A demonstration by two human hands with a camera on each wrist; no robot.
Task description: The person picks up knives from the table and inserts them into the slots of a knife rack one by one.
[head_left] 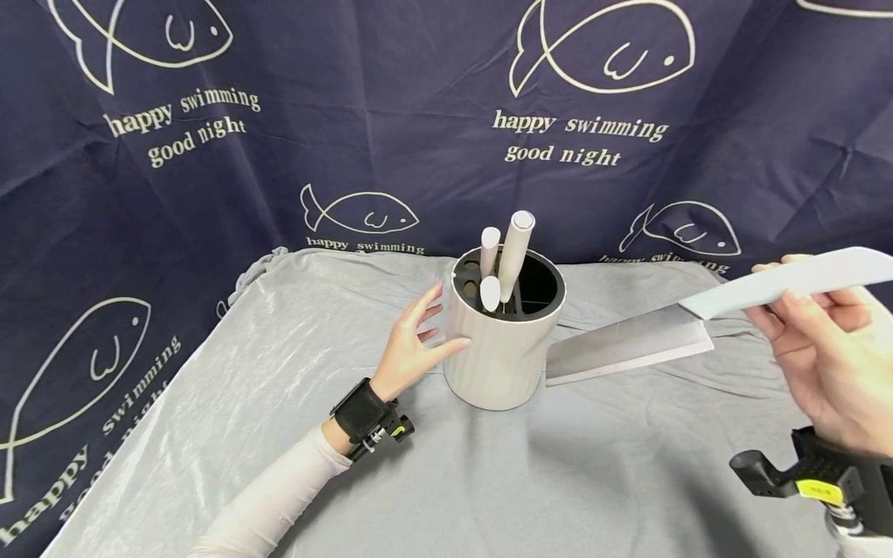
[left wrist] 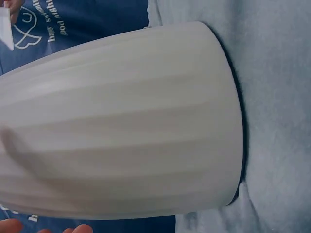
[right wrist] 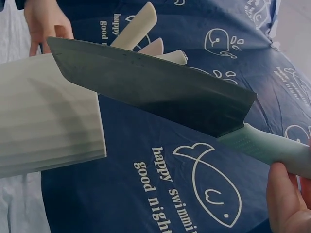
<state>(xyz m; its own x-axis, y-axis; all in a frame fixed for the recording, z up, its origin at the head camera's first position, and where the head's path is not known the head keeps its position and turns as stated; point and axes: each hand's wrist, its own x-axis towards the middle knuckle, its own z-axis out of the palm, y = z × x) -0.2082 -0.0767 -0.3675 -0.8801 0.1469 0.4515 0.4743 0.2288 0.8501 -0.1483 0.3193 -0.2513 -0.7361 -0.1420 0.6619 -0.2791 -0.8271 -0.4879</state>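
A ribbed, off-white, round knife holder (head_left: 498, 368) stands upright on the cloth, its black top insert divided into slots. Three pale handles (head_left: 516, 252) stick up out of it. My left hand (head_left: 412, 349) is at its left side, fingers spread and fairly straight, the thumb right at the front wall. To the right, my right hand (head_left: 830, 349) grips the pale green handle of a kitchen knife (head_left: 628, 345). Its broad blade points left toward the holder, and the tip overlaps the holder's right side in the head view. The right wrist view shows the whole blade (right wrist: 155, 87) outside the holder.
A wrinkled light grey cloth (head_left: 446, 480) covers the table. Behind it hangs a dark blue curtain (head_left: 418, 116) printed with fish and lettering. Each wrist wears a black camera mount (head_left: 363, 411).
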